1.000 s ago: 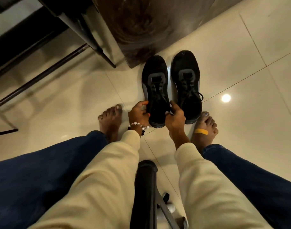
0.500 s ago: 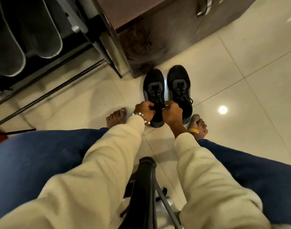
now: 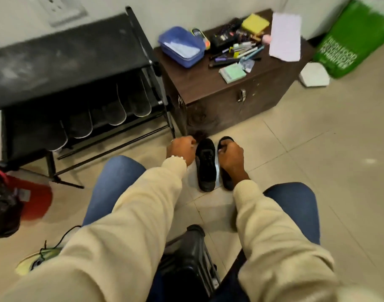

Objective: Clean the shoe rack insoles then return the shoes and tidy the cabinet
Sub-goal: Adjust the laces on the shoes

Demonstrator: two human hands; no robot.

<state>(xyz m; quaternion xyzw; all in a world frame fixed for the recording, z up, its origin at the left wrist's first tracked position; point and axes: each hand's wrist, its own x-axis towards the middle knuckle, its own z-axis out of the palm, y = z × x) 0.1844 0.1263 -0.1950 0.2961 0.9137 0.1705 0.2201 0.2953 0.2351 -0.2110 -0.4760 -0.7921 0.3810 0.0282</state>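
The person is wearing a loose cream long-sleeved top of soft knit fabric, its ribbed cuffs ending just behind the left hand (image 3: 182, 149) and the right hand (image 3: 231, 154). A bracelet of small white beads (image 3: 177, 157) is circling the left wrist, right at the cuff edge. A thin silver ring (image 3: 172, 140) is showing on a left finger. Blue denim trousers (image 3: 113, 188) are covering both legs beneath the sleeves.

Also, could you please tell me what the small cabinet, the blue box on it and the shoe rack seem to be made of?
Cabinet: probably dark wood-grain laminate, semi-gloss; swirled grain, metal latch.
Blue box: likely plastic; smooth, translucent lid.
Shoe rack: thin black metal tubes, apparently with a dusty matte fabric top.
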